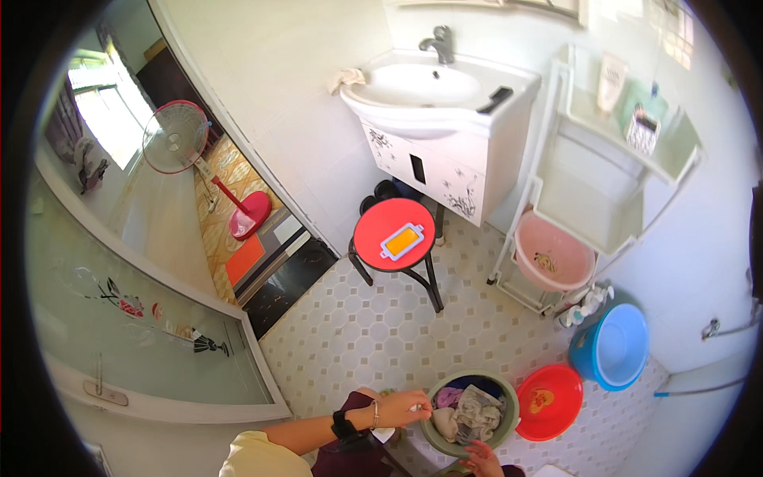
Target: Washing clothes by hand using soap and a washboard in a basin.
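A green basin (430,431) stands on the floor close in front of me, with a heap of clothes (477,413) in grey, beige, purple and dark blue inside. My left hand (400,409), wearing a black wristband and a bracelet, is held at the basin's left rim. Its fingers are curled closed, and a small pale bit shows at them, too small to name. At the near rim of the basin is my right hand (482,459), its fingers apart and holding nothing that I can see.
Right of the basin are a red basin (550,403) and a blue bucket (584,350). Ahead stands a red stool (381,219) bearing a yellow-and-white rectangular item (404,242). A white shelf rack (590,203), washbasin cabinet (429,163) and glass door (151,318) surround the tiled floor.
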Available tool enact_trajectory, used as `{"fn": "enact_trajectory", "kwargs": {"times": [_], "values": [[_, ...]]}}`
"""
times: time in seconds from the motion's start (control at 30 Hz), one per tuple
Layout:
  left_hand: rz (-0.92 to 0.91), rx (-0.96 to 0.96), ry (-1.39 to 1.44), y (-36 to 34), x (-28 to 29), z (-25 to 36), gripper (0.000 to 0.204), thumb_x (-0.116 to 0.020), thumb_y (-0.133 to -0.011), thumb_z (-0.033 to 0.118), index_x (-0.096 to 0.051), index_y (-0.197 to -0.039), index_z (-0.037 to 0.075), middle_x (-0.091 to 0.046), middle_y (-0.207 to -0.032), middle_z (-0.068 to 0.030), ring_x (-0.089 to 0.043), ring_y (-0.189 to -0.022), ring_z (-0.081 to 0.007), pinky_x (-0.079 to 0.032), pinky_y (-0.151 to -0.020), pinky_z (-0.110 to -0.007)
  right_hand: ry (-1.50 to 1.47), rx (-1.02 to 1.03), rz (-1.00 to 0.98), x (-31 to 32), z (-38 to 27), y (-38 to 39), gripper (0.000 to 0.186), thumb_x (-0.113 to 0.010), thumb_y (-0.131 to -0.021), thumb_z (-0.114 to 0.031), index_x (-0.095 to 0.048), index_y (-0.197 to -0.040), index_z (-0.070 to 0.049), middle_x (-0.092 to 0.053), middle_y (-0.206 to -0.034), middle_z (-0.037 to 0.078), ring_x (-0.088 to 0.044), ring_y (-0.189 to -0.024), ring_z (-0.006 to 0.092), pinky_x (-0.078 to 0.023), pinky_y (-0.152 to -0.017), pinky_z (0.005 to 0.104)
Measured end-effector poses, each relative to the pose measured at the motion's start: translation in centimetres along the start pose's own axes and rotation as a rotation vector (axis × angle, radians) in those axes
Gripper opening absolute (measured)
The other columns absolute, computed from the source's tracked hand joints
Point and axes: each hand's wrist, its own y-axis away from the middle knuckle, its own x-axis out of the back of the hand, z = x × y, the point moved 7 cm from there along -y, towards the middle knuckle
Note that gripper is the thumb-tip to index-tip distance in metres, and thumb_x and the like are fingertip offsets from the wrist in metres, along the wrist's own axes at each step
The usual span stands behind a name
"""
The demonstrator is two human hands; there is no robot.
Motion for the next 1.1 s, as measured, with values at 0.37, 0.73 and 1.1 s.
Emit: {"fn": "enact_trajectory", "kwargs": {"times": [0.37, 0.73, 1.1], "values": [[0.375, 0.369, 0.351, 12.2, 18.1, 11.0, 0.028, -0.066, -0.076, 0.031, -0.056, -0.078, 0.005, -0.055, -0.079, -0.004, -0.053, -0.056, -0.0091, -0.045, -0.045, -0.023, 0.225, -0.205, -0.159, -12.9, -9.2, 11.0, 0.044, -0.052, -0.081, -0.007, -0.04, -0.124, -0.008, -0.048, -0.116, 0.011, -0.048, -0.104, 0.025, -0.048, -0.077, 0.0365], [0.678, 0.086, 0.289, 26.6, 48.2, 8.1, 0.026, -0.071, -0.071, 0.021, -0.053, -0.067, 0.003, -0.055, -0.105, -0.0069, -0.056, -0.064, -0.0118, -0.048, -0.05, -0.024, 0.649, -0.34, -0.163, -37.4, -21.0, -2.6, 0.045, -0.053, -0.081, -0.016, -0.04, -0.124, -0.011, -0.049, -0.116, 0.009, -0.049, -0.1, 0.0241, -0.046, -0.074, 0.0361], [0.858, -0.049, 0.532, 28.7, 74.0, 8.0, 0.021, -0.062, -0.081, 0.021, -0.061, -0.078, 0.0, -0.062, -0.098, -0.0051, -0.054, -0.061, -0.0056, -0.045, -0.045, -0.019, 0.803, -0.225, -0.274, -50.5, -27.5, -15.6, 0.037, -0.05, -0.08, -0.031, -0.052, -0.113, -0.014, -0.057, -0.1, 0.007, -0.051, -0.081, 0.0209, -0.042, -0.069, 0.0361]]}}
